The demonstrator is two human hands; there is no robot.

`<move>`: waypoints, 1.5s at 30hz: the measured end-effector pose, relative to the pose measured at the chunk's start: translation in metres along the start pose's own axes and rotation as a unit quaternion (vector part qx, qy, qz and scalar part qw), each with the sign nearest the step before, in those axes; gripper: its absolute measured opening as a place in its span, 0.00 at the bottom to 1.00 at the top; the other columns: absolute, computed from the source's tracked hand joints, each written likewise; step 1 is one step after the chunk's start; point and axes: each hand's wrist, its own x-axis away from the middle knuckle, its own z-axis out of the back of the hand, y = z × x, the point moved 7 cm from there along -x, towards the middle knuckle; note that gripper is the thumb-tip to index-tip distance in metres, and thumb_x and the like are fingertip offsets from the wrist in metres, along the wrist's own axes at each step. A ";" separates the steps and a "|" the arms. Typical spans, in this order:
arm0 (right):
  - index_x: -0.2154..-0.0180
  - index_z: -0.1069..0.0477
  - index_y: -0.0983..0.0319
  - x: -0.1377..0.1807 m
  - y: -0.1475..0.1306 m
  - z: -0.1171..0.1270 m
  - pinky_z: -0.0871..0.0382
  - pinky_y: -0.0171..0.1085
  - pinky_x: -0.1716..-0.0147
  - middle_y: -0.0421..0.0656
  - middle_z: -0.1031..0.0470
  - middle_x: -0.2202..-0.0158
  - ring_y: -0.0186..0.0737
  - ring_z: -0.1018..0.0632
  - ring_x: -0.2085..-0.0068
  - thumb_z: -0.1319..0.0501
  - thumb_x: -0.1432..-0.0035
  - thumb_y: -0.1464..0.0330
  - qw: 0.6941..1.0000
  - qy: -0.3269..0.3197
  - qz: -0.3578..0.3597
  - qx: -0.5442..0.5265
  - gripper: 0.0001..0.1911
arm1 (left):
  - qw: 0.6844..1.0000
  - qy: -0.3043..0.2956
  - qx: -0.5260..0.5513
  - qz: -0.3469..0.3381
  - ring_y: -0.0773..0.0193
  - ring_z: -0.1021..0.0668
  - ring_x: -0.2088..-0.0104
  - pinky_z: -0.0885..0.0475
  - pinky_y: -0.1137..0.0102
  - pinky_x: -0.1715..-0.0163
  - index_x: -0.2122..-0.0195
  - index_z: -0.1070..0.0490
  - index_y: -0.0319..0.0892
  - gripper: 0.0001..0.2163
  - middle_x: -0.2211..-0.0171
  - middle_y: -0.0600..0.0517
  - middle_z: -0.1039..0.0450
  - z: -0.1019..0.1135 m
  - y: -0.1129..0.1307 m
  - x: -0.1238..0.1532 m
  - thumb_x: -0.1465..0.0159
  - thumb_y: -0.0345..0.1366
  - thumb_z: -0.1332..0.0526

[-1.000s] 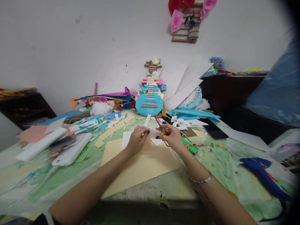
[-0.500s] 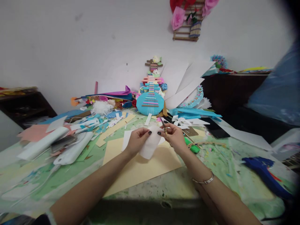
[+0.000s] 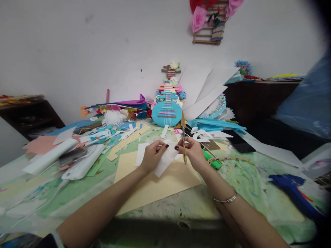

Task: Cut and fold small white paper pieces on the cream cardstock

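Observation:
A piece of white paper [image 3: 166, 159] is pinched at its upper left by my left hand [image 3: 152, 155]. My right hand [image 3: 193, 151] holds a pair of scissors [image 3: 183, 137] with gold handles, the blades pointing up and away from me. The right thumb and fingertips also touch the paper's upper right edge. Beneath both hands lies a cream sheet of card [image 3: 155, 189], with another white sheet [image 3: 141, 154] partly on it behind my left wrist.
A blue paper lute [image 3: 167, 113] leans on the wall at the back. White power strips [image 3: 84, 162] and paper scraps [image 3: 108, 132] cover the left side. On the right lie a black phone [image 3: 239, 141], a green roll [image 3: 213, 161] and a blue glue gun [image 3: 294, 193].
The scissors have swung from a leftward tilt to nearly upright in my right hand. Both hands keep hold of the white paper, and the view has shifted slightly.

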 end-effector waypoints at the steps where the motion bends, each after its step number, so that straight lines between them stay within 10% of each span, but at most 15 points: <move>1: 0.73 0.35 0.62 0.001 0.001 -0.001 0.32 0.32 0.73 0.35 0.31 0.78 0.30 0.29 0.76 0.27 0.66 0.64 1.000 -0.004 0.002 0.007 0.20 | 1.000 -0.005 -0.018 -0.007 0.74 0.43 0.84 0.51 0.77 0.84 0.71 0.33 0.40 0.14 0.86 0.60 0.42 -0.001 0.001 0.001 0.41 0.48 0.42; 11: 0.76 0.35 0.63 -0.005 -0.011 0.019 0.39 0.30 0.77 0.33 0.33 0.80 0.28 0.33 0.79 0.27 0.70 0.66 0.995 0.097 0.034 0.008 0.20 | 0.990 -0.059 0.099 0.080 0.72 0.33 0.81 0.42 0.78 0.82 0.75 0.30 0.37 0.17 0.80 0.54 0.31 -0.007 -0.011 -0.005 0.49 0.48 0.34; 21: 0.74 0.38 0.62 -0.003 -0.004 0.003 0.31 0.35 0.74 0.44 0.21 0.72 0.38 0.24 0.74 0.27 0.69 0.67 0.999 -0.019 -0.024 -0.017 0.22 | 0.990 -0.076 0.062 0.105 0.72 0.34 0.83 0.44 0.77 0.84 0.81 0.27 0.37 0.12 0.83 0.53 0.31 -0.003 -0.006 -0.006 0.55 0.40 0.30; 37: 0.76 0.38 0.62 -0.012 -0.020 0.025 0.38 0.31 0.76 0.34 0.33 0.82 0.31 0.30 0.78 0.28 0.68 0.65 0.994 0.069 0.059 0.063 0.20 | 0.986 -0.048 0.117 0.109 0.70 0.29 0.77 0.36 0.75 0.76 0.79 0.24 0.37 0.10 0.80 0.52 0.28 0.036 -0.019 -0.029 0.57 0.38 0.28; 45: 0.76 0.36 0.62 -0.004 -0.015 0.022 0.37 0.29 0.77 0.32 0.33 0.81 0.27 0.32 0.79 0.28 0.69 0.69 0.992 0.109 0.037 -0.048 0.19 | 0.914 -0.045 0.381 0.133 0.66 0.24 0.70 0.30 0.71 0.64 0.75 0.26 0.38 0.09 0.75 0.52 0.25 0.044 -0.020 -0.032 0.52 0.37 0.29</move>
